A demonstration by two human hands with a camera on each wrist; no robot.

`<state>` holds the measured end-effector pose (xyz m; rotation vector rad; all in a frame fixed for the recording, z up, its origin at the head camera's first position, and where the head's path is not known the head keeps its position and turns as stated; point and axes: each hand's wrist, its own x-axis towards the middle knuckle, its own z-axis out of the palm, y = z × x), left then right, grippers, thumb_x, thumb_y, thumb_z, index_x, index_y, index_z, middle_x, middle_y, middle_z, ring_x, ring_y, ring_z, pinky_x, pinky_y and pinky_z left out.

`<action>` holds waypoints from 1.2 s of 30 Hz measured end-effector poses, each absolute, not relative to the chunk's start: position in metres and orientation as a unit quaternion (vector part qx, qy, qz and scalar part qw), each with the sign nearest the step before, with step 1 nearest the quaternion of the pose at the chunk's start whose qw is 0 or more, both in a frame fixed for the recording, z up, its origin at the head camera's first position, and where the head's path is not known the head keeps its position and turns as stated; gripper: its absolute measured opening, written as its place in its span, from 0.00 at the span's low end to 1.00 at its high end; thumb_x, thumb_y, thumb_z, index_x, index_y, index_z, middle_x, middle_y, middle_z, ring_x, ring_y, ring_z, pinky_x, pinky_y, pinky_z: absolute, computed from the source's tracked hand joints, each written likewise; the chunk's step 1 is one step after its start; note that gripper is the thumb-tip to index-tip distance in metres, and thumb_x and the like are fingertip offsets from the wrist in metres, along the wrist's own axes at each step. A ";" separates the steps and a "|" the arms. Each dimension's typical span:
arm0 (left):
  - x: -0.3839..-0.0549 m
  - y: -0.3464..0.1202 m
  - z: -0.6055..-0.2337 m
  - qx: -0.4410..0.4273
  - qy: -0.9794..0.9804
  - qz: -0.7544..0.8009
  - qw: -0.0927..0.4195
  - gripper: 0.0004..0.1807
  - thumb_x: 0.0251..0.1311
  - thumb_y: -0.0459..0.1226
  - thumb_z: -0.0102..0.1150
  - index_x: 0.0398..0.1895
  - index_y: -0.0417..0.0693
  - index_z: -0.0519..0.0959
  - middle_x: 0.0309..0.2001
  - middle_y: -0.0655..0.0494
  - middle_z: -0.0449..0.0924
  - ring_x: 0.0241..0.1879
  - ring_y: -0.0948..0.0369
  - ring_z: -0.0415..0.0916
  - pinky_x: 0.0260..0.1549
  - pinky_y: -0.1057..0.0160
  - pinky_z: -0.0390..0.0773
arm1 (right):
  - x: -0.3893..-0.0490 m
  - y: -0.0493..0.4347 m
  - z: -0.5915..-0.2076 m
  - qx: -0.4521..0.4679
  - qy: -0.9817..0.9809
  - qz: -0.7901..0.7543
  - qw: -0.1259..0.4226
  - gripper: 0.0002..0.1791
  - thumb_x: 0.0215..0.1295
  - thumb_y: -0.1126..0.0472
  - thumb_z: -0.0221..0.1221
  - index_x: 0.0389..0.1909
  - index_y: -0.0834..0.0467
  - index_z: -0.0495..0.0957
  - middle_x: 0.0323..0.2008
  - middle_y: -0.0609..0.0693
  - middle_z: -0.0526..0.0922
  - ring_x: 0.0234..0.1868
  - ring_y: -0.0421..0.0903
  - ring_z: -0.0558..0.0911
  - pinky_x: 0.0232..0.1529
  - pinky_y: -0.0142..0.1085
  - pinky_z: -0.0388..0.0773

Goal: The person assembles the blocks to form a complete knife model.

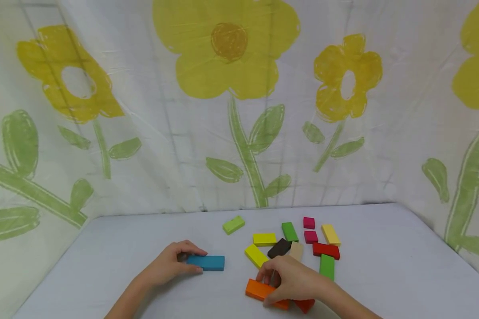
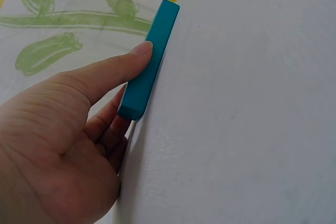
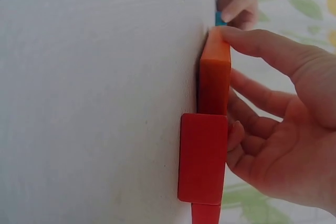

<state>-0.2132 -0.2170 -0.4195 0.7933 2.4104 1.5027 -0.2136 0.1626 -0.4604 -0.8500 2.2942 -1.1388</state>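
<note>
On the left of the table, my left hand [image 1: 168,264] pinches a blue rectangular block [image 1: 212,262] by its left end, thumb on the near side and fingers on the far side. The left wrist view shows the thumb flat against this blue block [image 2: 152,61]. My right hand [image 1: 293,280] holds an orange block [image 1: 257,289] at the front, thumb on its near edge and fingers on its far edge. A red block [image 1: 305,305] lies just right of the orange one, partly hidden under the hand. The right wrist view shows that red block [image 3: 202,158] close beside the orange block's end.
Behind the right hand lie loose blocks: two yellow [image 1: 265,239], a dark one [image 1: 279,248], a beige one [image 1: 296,250], two green [image 1: 326,267], a red one [image 1: 326,250], two pink [image 1: 311,237] and a pale yellow one [image 1: 331,235]. A lime block [image 1: 233,225] lies farther back. A flowered curtain [image 1: 175,177] hangs behind the table.
</note>
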 end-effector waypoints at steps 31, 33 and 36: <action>-0.214 -0.222 -0.414 0.235 0.841 0.477 0.104 0.18 0.59 0.37 0.78 0.52 0.45 0.89 0.49 0.52 0.85 0.47 0.64 0.75 0.48 0.69 0.75 | -0.196 0.112 -0.342 -0.307 0.844 -0.413 0.153 0.16 0.64 0.67 0.70 0.53 0.57 0.85 0.45 0.45 0.84 0.46 0.43 0.81 0.42 0.30 0.82; -0.214 -0.223 -0.415 0.234 0.842 0.475 0.103 0.17 0.59 0.37 0.78 0.52 0.45 0.89 0.49 0.52 0.85 0.47 0.64 0.75 0.49 0.69 0.75 | -0.201 0.107 -0.340 -0.313 0.842 -0.416 0.144 0.16 0.65 0.66 0.70 0.54 0.59 0.85 0.46 0.47 0.84 0.47 0.44 0.81 0.43 0.30 0.82; -0.215 -0.223 -0.416 0.239 0.839 0.477 0.103 0.17 0.60 0.37 0.77 0.52 0.45 0.89 0.48 0.52 0.85 0.47 0.65 0.75 0.49 0.69 0.75 | -0.206 0.100 -0.336 -0.318 0.842 -0.417 0.126 0.17 0.66 0.65 0.70 0.56 0.59 0.85 0.48 0.48 0.84 0.48 0.45 0.81 0.45 0.30 0.82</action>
